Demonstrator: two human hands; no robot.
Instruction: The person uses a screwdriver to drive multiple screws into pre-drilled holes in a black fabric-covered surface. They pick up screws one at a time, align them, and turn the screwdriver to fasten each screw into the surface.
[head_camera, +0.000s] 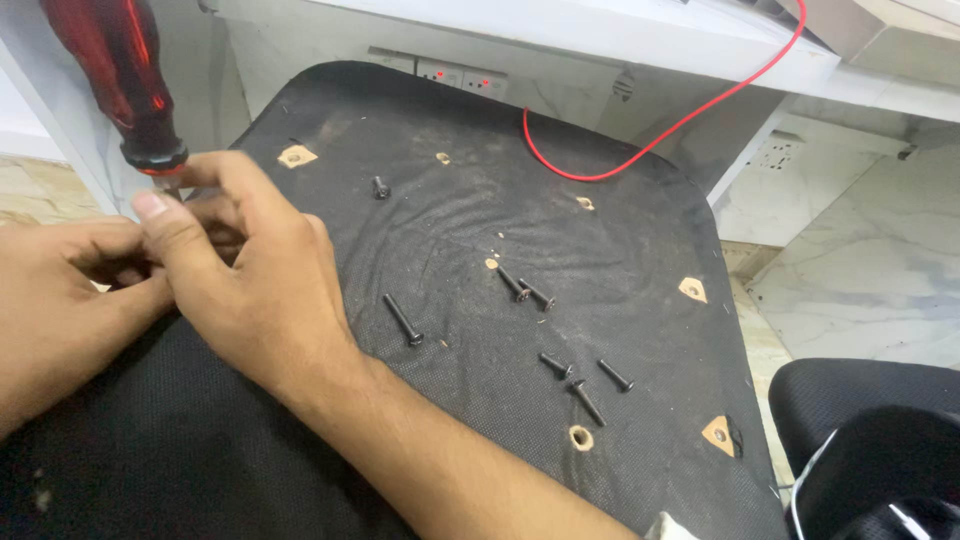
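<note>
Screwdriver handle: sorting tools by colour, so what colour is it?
Translucent dark red with a black collar, on the screwdriver handle; the head view shows it.

No packages, labels, signs or screens anywhere in view.

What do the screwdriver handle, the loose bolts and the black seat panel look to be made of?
Screwdriver handle: translucent red plastic, glossy, with a black collar. Loose bolts: dark, matte metal, probably black-coated steel. Seat panel: thin black woven fabric, dusty, over what looks like wood, pale brown showing through the cut holes.
</note>
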